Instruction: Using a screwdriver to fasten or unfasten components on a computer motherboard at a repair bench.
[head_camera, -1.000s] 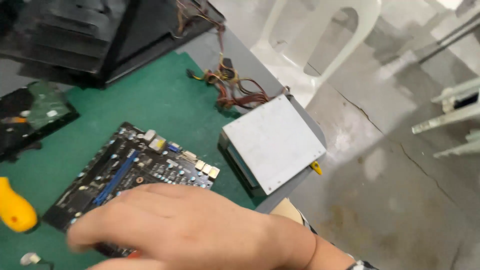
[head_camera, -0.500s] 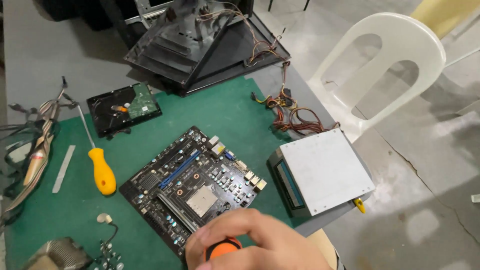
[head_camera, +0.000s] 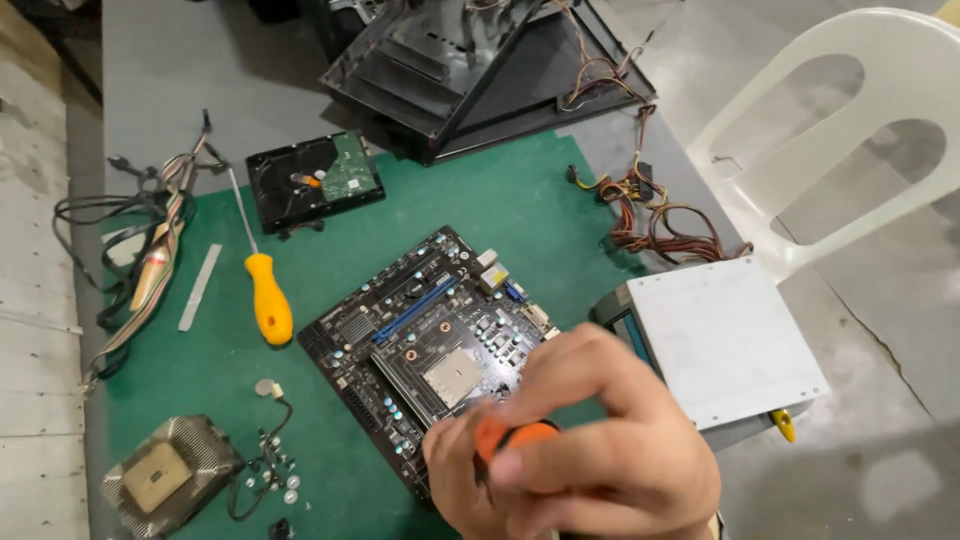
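Observation:
My right hand (head_camera: 600, 440) is at the bottom middle, closed around the orange handle of a screwdriver (head_camera: 512, 436). It hovers over the near corner of a black motherboard (head_camera: 420, 330) that lies flat on a green mat (head_camera: 520, 210). The tool's shaft and tip are hidden under my fingers. A second screwdriver with a yellow handle (head_camera: 268, 300) lies on the mat to the left of the board. My left hand is out of sight.
A hard drive (head_camera: 315, 180) lies behind the board, and an open black computer case (head_camera: 480, 70) stands further back. A grey power supply (head_camera: 725, 340) with coloured wires (head_camera: 660, 215) sits right. A cooler (head_camera: 165, 475), loose screws (head_camera: 275, 475) and cables (head_camera: 150, 250) lie left. A white plastic chair (head_camera: 850, 130) stands beyond the table.
The view has swung to show the whole table. My right hand pulled back from across the board to its near corner, and it now grips the orange-handled screwdriver.

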